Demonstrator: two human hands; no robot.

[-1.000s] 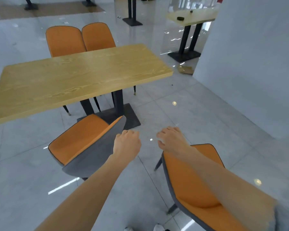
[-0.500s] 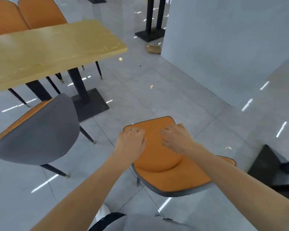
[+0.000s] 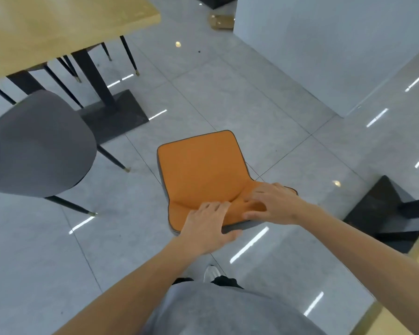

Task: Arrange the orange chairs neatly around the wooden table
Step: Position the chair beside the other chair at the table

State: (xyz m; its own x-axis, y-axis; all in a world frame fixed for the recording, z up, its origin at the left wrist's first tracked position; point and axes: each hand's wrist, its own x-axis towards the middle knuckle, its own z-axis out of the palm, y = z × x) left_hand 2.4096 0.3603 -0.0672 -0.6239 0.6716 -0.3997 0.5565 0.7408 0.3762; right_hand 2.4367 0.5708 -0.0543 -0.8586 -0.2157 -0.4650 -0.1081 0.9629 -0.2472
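Orange chair [image 3: 198, 170] turned, left hand [image 3: 207, 228], right hand [image 3: 273, 205] seemingly grip backrest edge [image 3: 237, 224], open floor [image 3: 228, 97]

Orange chair [image 3: 198, 170], apparently upright, near table [image 3: 46, 27].

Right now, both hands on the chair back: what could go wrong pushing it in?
The left hand and right hand grip only the backrest top of the orange chair; pushing could tip it rather than slide it.
The grey-backed chair has splayed legs near the path to the wooden table; legs could snag.
A black table base sits close on the right; a swing back could hit it.
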